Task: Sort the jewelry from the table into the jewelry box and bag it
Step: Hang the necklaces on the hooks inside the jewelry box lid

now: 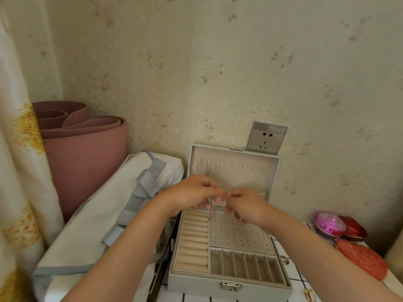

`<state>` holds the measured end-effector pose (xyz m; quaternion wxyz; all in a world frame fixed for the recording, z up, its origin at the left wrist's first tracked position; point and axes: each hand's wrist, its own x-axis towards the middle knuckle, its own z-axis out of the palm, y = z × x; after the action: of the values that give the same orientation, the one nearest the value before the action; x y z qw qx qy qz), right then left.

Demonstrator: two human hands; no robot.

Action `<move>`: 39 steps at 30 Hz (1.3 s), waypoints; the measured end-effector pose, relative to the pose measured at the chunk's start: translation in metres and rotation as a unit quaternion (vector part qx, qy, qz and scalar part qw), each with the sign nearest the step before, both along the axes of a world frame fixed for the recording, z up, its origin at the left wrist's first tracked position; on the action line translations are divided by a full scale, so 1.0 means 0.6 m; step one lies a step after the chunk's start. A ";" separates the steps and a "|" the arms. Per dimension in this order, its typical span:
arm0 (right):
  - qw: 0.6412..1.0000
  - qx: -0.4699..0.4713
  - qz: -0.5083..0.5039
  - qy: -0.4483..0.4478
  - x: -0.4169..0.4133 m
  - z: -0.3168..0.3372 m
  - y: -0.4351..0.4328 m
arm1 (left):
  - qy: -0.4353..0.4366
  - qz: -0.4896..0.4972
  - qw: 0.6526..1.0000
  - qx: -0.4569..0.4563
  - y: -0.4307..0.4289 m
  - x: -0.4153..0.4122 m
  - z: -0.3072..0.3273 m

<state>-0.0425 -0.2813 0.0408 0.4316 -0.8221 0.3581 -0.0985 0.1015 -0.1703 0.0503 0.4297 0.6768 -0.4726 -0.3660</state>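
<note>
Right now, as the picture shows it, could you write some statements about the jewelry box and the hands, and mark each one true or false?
1. The lid of the jewelry box stands open. True.
2. The left hand and the right hand pinch a thin chain above the box. True.
3. The narrow compartments at the front of the box are full of rings. False: they look empty.
4. The white bag lies to the right of the box. False: it lies to its left.
5. A wall socket sits behind the lid. True.
</note>
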 end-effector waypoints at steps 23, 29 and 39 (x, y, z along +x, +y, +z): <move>0.980 -0.150 -0.025 -0.126 0.047 0.058 -0.031 | -0.562 0.039 0.821 -0.088 -0.025 0.013 -0.065; 0.972 -0.221 0.008 -0.083 0.066 0.037 -0.044 | -0.579 0.065 0.806 -0.102 -0.024 0.005 -0.067; 0.936 -0.346 0.049 0.041 0.063 -0.010 -0.041 | -0.557 0.064 0.823 -0.087 -0.024 0.010 -0.061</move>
<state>-0.0048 -0.3057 0.0348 0.1095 -0.9404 0.2783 -0.1615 0.1074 -0.1845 0.0137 0.1723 0.7541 -0.6170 0.1444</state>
